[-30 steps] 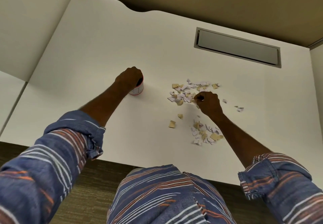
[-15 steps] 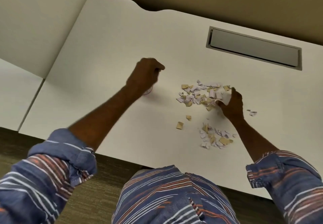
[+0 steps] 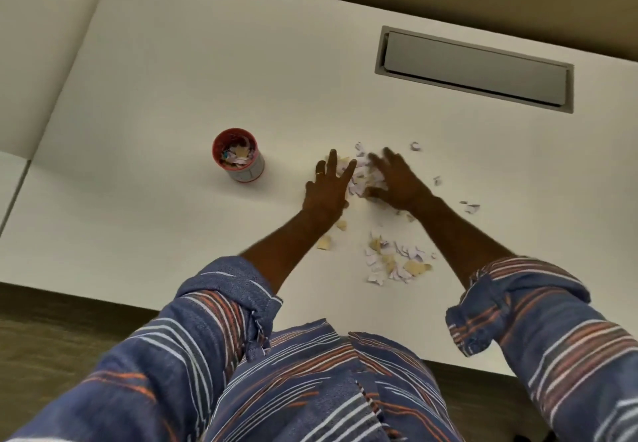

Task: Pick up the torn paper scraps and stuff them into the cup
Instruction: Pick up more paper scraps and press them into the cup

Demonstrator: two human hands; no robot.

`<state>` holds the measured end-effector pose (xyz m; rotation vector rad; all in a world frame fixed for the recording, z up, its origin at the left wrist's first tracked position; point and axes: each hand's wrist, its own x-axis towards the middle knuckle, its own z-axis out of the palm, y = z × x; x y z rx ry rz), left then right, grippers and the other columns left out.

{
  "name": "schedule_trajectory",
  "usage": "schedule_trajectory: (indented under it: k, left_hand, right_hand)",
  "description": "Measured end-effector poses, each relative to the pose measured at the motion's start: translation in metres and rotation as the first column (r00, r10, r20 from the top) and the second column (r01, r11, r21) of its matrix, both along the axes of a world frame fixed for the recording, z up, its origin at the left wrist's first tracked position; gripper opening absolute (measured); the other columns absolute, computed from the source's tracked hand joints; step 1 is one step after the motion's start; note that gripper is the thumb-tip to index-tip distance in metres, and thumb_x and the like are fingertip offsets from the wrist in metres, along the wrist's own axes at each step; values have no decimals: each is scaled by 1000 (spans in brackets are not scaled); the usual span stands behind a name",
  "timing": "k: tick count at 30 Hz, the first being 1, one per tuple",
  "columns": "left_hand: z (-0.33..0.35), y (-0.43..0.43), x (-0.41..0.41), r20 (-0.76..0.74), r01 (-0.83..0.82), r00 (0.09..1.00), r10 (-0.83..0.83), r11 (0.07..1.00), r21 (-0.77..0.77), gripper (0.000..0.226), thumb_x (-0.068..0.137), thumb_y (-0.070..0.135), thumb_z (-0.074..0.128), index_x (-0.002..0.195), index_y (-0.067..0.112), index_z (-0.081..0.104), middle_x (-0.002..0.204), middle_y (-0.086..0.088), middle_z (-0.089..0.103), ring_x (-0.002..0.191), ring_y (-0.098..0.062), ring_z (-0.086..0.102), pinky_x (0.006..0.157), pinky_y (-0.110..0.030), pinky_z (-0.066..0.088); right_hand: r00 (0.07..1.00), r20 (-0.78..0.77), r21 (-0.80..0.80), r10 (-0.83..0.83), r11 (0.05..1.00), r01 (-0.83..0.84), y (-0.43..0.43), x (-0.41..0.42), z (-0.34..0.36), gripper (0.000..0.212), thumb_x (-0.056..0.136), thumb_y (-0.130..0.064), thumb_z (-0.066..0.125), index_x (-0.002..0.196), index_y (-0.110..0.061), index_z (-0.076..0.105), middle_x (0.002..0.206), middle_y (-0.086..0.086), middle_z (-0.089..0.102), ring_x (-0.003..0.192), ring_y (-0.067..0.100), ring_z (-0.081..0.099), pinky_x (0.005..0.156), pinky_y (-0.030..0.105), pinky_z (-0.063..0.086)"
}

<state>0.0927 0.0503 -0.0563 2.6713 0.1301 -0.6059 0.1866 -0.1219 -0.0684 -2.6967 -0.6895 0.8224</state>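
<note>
A red-rimmed cup (image 3: 239,156) stands upright on the white desk (image 3: 172,96), partly filled with paper scraps. To its right lies a heap of white and tan torn scraps (image 3: 360,174). My left hand (image 3: 328,186) rests flat with fingers spread on the heap's left side. My right hand (image 3: 397,182) lies with fingers spread on the heap's right side, blurred at the fingertips. The scraps sit squeezed between both hands. A second patch of scraps (image 3: 397,262) lies nearer to me, between my forearms.
A grey cable hatch (image 3: 476,69) is set into the desk at the back right. A few stray scraps (image 3: 471,207) lie to the right of my right hand, one (image 3: 415,146) behind it. The desk's front edge runs just before my body.
My left hand has left the cup and come over to the scrap heap, so the cup now stands uncovered. My right hand has flattened onto the heap's right side.
</note>
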Motion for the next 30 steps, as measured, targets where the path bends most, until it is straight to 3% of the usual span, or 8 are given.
schedule_trajectory:
  k: [3,7,12,16,20,22,25,30]
  left_hand:
    - [-6,1,8,73,-18,997,20,999,-32,69,99,17,50,154,37,13,164,-11,-4,146,-38,19,105,-55,42]
    - [-12,2,14,142,86,987,-80,995,-41,45,103,36,37,147,31,36,154,-3,30,138,-28,35,105,-45,45]
    - [-18,5,14,224,152,962,-158,987,43,29,102,23,43,124,14,58,124,-6,54,122,-24,49,88,-42,54]
    - [-17,6,11,231,111,968,-101,993,-30,28,101,24,44,121,16,62,120,-5,59,117,-24,53,84,-36,50]
    - [-22,8,0,254,46,967,-18,993,-106,27,100,19,45,116,17,66,116,-4,64,109,-24,58,86,-31,45]
    - [-20,7,-4,271,-27,960,76,984,-178,26,98,15,48,114,12,69,114,-9,67,108,-27,60,92,-33,44]
    - [-10,9,-6,264,-144,940,217,952,-271,26,97,17,53,114,10,72,117,-9,70,111,-25,62,98,-28,43]
    - [19,20,-19,272,-337,816,511,802,-493,19,92,20,64,105,11,76,107,-6,75,102,-20,68,94,-32,52]
  right_hand:
    - [996,1,-32,90,995,-90,9,-22,-2,80,95,-41,59,159,-21,14,167,14,5,154,37,6,123,51,22]
    - [986,67,-87,155,985,-149,9,-53,0,78,98,-33,57,159,-21,10,167,11,4,153,40,8,114,49,37]
    - [976,141,-98,168,983,-155,-6,-72,-1,77,93,6,53,157,-18,18,167,5,8,153,31,16,97,48,54]
    - [985,137,-17,107,994,-105,-20,-74,3,56,99,-4,48,152,-14,34,162,8,27,147,30,30,112,49,41]
    - [950,257,-68,179,984,-167,-22,-72,0,55,93,-3,57,146,-11,42,156,12,38,136,31,45,99,44,51]
    - [947,295,-21,130,991,-129,-19,-73,0,39,96,-11,54,135,-13,56,145,10,52,129,27,52,101,40,49]
    - [940,300,191,-164,976,109,-12,-70,8,22,96,-15,52,106,-16,72,116,2,71,104,11,63,95,26,49]
    - [898,270,367,-348,899,238,16,-59,42,20,93,-10,61,102,-14,78,108,0,78,103,15,72,91,16,48]
